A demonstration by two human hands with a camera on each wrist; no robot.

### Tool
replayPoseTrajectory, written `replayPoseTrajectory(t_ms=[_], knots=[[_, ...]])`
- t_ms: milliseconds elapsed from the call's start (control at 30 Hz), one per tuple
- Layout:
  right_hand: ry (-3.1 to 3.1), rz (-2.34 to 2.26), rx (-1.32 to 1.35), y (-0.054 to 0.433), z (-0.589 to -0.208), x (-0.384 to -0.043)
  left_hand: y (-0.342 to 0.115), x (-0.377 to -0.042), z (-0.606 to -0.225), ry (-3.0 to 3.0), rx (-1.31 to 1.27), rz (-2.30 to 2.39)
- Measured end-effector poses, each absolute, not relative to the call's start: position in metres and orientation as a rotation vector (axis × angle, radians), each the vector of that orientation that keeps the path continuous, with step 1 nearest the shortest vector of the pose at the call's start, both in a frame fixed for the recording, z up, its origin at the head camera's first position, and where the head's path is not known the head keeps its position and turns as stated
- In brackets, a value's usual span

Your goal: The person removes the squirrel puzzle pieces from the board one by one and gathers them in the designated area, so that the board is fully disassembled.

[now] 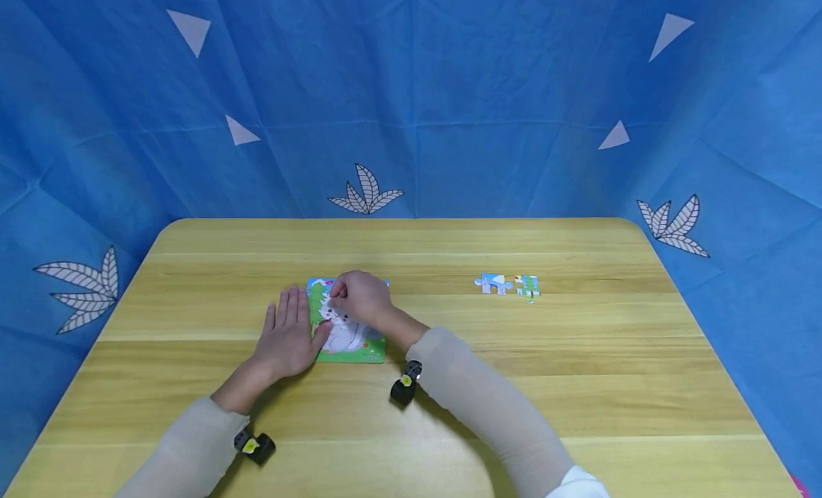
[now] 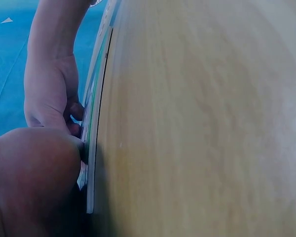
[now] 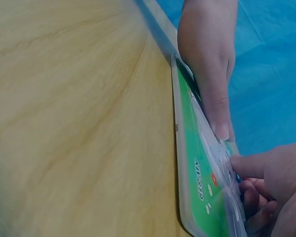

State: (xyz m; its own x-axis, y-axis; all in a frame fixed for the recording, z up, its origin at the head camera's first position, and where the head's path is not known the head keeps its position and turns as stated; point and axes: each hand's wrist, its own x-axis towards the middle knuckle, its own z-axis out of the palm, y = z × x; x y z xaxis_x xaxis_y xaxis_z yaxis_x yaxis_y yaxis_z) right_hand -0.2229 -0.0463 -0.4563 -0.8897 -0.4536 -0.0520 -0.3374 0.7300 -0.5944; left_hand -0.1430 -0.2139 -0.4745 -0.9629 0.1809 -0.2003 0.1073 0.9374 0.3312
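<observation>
Busy work at the puzzle [image 1: 347, 339]!
It's flat on the table [image 1: 578, 384]; left hand [image 1: 287, 341] spread, thumb resting on it; right hand [image 1: 364, 298] curled above, can't tell if gripping. Steady bracing, gentle level pressure should serve best.

The head view looks forward and down from above the person's side of the surface [image 1: 578, 398], far enough back to take in the left hand [image 1: 287, 344], the right hand [image 1: 366, 298] and the cloth [image 1: 417, 70] beyond. Each wrist view sits low and close to its own hand, skimming the surface, which fills the left wrist view's right side and the right's left. All three share the board [image 1: 353, 357].
</observation>
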Motion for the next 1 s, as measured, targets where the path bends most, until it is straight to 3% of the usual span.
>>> replayPoseTrajectory(t_ms=[1000], knots=[[2.731,-0.799,-0.609,-0.0484,-0.4508,-0.2225,-0.2140,-0.1437,-0.4757,2.870,0.222,0.468]])
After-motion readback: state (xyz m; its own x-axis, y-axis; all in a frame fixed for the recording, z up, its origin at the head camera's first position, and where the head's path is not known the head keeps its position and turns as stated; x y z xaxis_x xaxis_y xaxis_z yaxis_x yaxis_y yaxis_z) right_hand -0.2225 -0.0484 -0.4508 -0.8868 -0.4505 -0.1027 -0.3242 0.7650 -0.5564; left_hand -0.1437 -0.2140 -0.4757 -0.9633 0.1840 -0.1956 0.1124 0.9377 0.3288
